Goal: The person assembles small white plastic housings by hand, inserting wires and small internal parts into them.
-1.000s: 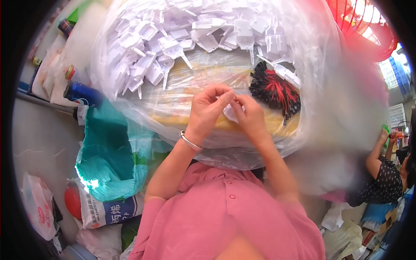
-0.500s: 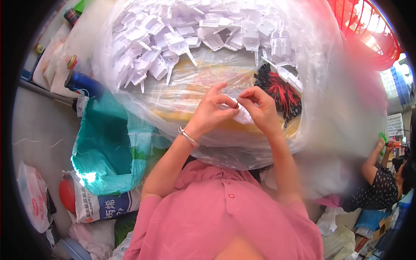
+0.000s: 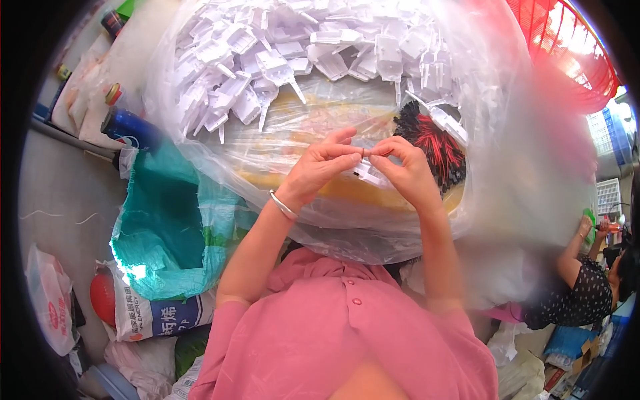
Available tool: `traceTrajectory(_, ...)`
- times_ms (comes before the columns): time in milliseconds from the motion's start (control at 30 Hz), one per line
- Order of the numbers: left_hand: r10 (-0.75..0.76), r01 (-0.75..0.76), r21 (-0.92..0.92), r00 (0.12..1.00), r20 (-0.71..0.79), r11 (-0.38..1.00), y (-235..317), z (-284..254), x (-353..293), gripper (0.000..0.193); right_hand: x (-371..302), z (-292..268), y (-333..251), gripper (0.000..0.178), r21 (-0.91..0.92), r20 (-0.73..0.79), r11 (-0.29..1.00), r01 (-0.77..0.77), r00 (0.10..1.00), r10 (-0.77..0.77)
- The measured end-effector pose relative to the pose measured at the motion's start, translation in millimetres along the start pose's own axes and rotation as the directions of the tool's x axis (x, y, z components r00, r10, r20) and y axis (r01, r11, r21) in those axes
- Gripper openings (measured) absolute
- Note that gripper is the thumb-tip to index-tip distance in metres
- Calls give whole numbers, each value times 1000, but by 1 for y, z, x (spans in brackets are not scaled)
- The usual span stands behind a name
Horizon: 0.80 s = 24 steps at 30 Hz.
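Note:
My left hand (image 3: 319,171) and my right hand (image 3: 408,171) meet over the plastic-covered work surface, thumbs and forefingers pinched tip to tip. Between them runs a thin dark reddish wire (image 3: 364,156), mostly covered by the fingers. Just below the fingertips is a white plastic housing (image 3: 371,175); whether it lies on the sheet or is held by the curled fingers, I cannot tell. To the right of my right hand lies a bundle of short red wires with black ends (image 3: 437,150). Beyond both hands spreads a heap of white plastic housings (image 3: 267,63) with thin prongs.
Clear plastic sheeting (image 3: 333,233) wraps the surface. A teal woven sack (image 3: 213,257) gapes open at the left, below a blue can (image 3: 130,127). A red basket (image 3: 567,50) stands at the far right. Another person (image 3: 580,283) works at the right edge.
My left hand has turned slightly and its fingertips have closed up against those of my right hand. More of the white housing shows beneath them.

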<state>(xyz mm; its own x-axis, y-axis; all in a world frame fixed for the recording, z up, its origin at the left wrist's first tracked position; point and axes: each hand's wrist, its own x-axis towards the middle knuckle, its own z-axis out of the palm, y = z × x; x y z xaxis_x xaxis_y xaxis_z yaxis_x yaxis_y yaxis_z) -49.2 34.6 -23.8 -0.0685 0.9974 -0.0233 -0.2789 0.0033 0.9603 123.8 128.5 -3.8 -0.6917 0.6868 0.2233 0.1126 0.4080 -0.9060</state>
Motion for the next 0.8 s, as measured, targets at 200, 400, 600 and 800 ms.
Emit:
traceTrajectory(200,65,-52,125,992,-104,991,-16,0,2,22,-5,14,1,9,-27,-20,1000,2,1000,-2)
traceTrajectory(400,255,-208,555,967,-8,805,-16,-2,-2,17,1,14,-6,6,-309,2,923,228,971,-239)
traceTrajectory(600,99,-79,284,993,-58,956,-15,-11,3,13,5,27,-1,12,204,8,975,-86,996,86)
traceTrajectory(800,84,-65,207,993,-81,976,-14,-5,-2,11,-2,24,2,16,81,37,996,-31,999,28)
